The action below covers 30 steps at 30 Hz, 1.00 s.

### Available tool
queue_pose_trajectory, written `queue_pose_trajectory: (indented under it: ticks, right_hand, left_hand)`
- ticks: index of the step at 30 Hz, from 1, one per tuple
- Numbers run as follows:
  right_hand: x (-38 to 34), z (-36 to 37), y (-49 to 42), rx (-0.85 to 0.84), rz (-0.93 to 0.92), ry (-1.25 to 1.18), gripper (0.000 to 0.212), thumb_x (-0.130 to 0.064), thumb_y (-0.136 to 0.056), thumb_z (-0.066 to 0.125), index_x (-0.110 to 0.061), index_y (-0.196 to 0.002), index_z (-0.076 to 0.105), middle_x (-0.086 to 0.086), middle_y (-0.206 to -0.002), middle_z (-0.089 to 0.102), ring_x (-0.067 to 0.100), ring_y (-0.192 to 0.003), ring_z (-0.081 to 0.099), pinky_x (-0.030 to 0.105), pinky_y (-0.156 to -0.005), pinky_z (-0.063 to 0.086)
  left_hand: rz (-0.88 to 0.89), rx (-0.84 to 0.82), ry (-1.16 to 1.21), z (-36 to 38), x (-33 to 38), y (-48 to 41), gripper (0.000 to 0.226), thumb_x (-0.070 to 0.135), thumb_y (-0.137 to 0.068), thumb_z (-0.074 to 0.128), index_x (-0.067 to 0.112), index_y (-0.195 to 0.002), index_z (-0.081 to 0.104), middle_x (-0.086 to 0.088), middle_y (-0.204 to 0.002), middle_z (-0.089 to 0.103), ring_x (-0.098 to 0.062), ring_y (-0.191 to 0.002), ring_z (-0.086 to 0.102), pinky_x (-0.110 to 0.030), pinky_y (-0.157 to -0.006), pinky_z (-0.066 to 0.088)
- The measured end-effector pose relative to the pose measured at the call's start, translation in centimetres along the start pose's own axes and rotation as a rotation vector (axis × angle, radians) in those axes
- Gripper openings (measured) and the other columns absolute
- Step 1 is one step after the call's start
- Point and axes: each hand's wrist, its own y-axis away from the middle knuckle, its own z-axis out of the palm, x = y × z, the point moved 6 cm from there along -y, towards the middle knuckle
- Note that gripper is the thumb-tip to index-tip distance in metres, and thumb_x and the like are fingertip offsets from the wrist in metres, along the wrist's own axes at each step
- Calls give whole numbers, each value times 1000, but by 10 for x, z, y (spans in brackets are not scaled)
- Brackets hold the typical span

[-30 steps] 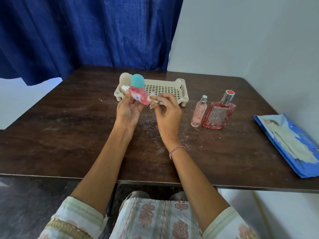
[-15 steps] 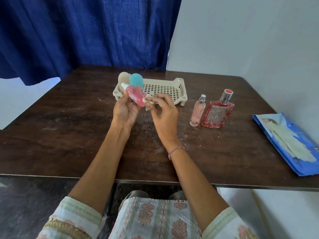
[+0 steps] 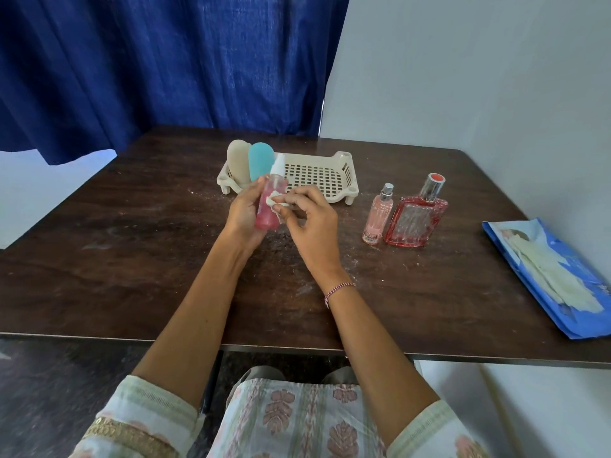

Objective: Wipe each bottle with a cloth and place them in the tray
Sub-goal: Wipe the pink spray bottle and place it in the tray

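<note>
Now pink spray bottle [image 3: 269, 203] upright in left hand [image 3: 244, 213], nozzle up; right-hand fingers [image 3: 299, 201] pinching cloth [image 3: 273, 206]

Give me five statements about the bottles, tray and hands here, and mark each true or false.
1. The left hand holds a pink spray bottle upright. True.
2. The right hand presses a small white cloth to that bottle. True.
3. The tray holds four bottles. False: only two, a cream bottle and a teal bottle.
4. Two bottles stand on the table right of the tray. True: a slim pink bottle and a red glass bottle.
5. The blue packet lies inside the tray. False: it lies on the table's right edge.
</note>
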Motion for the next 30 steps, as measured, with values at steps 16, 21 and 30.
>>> queue_pose_trajectory:
  ticks: [16,21,30]
  right_hand:
    - [28,-15,-5,92,208,-60,16,-14,-95,53,-3,-100,63,3,-101,58,-6,-93,47,9,-85,43]
    - [35,-11,-5,13,282,-3,17,-14,-98,45,-2,-99,57,6,-104,57,-1,-92,45,3,-79,38]
    - [28,-1,-1,-93,194,-12,11,-14,-95,52,-6,-91,59,-3,-92,53,3,-84,47,6,-71,39]
  left_hand:
    - [27,-128,-263,12,1,5,20,13,-97,47,14,-111,63,2,-97,69,-8,-81,62,-23,-70,53]
    - [98,-105,-318,11,3,4,25,4,-93,54,11,-116,62,0,-108,67,-8,-89,67,-22,-74,56]
    - [186,-26,-339,1,8,1,49,7,-79,66,1,-126,55,-12,-114,66,-22,-105,66,-35,-91,54]
